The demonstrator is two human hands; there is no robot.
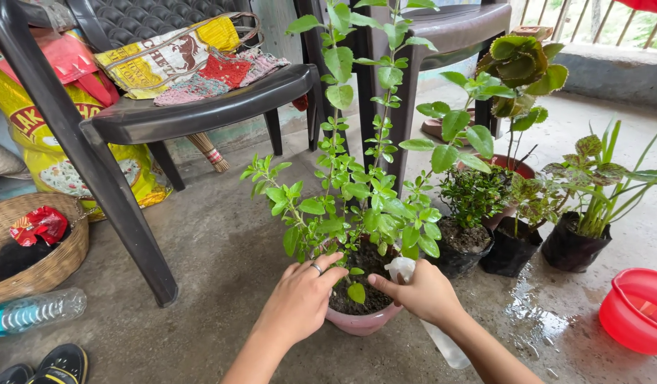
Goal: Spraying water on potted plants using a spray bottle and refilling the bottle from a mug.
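Wet concrete floor (222,263) — left hand (300,299) flat on pink pot (360,323), right hand (424,291) gripping clear bottle (442,345).

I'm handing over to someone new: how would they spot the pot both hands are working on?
Start at the dark plastic chair and look right along the row of plants on the concrete floor. The pink pot is nearest the camera, with the left hand and right hand on it. Its neighbours sit in black bags; it alone is pink.

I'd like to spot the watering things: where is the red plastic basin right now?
The red basin sits on the wet concrete floor at the right edge of the head view, right of the black grow bags and beyond the right hand.
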